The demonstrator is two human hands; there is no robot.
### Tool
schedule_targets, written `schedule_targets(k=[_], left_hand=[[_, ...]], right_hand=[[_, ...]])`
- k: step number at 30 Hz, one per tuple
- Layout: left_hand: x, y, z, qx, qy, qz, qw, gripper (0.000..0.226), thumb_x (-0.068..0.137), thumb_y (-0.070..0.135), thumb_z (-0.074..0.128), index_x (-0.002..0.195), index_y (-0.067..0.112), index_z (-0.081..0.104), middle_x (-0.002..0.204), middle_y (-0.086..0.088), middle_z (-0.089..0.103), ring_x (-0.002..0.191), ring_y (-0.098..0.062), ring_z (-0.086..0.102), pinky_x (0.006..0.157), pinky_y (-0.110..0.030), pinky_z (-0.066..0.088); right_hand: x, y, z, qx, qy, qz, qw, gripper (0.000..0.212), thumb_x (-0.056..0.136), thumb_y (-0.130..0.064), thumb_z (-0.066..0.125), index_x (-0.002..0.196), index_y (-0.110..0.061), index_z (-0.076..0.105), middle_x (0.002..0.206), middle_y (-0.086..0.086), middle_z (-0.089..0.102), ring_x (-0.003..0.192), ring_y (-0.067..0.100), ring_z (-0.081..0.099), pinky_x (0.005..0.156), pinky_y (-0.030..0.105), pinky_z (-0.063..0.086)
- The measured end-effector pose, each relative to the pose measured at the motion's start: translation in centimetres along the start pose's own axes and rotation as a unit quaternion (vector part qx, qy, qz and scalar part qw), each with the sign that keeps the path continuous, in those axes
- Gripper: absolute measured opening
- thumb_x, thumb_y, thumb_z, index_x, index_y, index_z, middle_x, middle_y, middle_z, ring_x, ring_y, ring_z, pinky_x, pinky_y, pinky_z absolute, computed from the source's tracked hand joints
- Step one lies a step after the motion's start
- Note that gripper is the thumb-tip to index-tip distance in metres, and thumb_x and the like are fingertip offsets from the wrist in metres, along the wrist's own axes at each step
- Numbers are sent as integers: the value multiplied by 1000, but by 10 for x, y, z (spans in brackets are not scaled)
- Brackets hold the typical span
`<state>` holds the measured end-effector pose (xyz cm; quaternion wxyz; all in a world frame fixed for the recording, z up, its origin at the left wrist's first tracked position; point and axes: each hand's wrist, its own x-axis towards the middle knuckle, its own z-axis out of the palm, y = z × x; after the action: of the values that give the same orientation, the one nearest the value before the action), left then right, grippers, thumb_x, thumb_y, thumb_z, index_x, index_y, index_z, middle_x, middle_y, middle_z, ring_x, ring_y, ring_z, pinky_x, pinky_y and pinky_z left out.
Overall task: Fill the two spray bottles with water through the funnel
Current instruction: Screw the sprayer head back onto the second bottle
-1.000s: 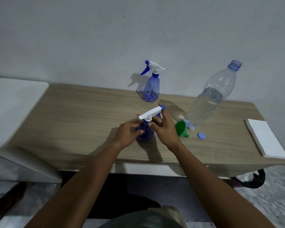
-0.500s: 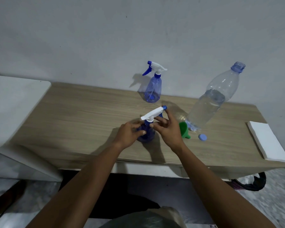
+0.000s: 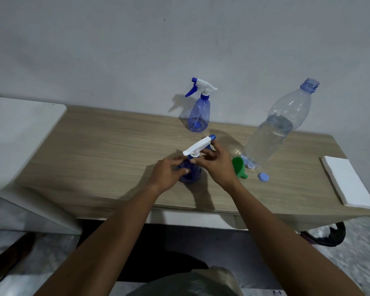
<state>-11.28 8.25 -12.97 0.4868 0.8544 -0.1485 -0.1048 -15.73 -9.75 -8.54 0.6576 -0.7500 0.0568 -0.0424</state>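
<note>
Head view, wooden table [image 3: 105,146].

- Left hand [image 3: 169,170]: fingers curled round the blue body of the near spray bottle [image 3: 190,175], which stands at table centre.
- Right hand [image 3: 217,165]: fingertips pinch the collar under its white trigger head [image 3: 198,146].
- Just right: green funnel [image 3: 238,167] on its side, then a loose blue cap [image 3: 263,176].
- Right edge: folded white napkin [image 3: 348,184].
- Behind the funnel: uncapped water bottle [image 3: 276,129], partly full.
- By the wall: far spray bottle [image 3: 199,112], trigger head on, well apart from both hands.

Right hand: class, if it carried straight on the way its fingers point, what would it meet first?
The white trigger head of the near spray bottle: the right hand points up-left into it, fingers pinching its neck. Depth beyond is unclear.
</note>
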Motion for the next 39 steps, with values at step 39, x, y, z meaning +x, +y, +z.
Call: schedule_targets(k=[39], left_hand=[[-16,12,9,-48,-49,-23,997,27,79,18,81,104,27,77,85,2,76,84,-12,70,78,-27,54]], right_hand=[[-12,18,7,-125,72,-5,990,77,68,-42,87,137,-25,57,102,4,73,89,12,67,77,32,57]])
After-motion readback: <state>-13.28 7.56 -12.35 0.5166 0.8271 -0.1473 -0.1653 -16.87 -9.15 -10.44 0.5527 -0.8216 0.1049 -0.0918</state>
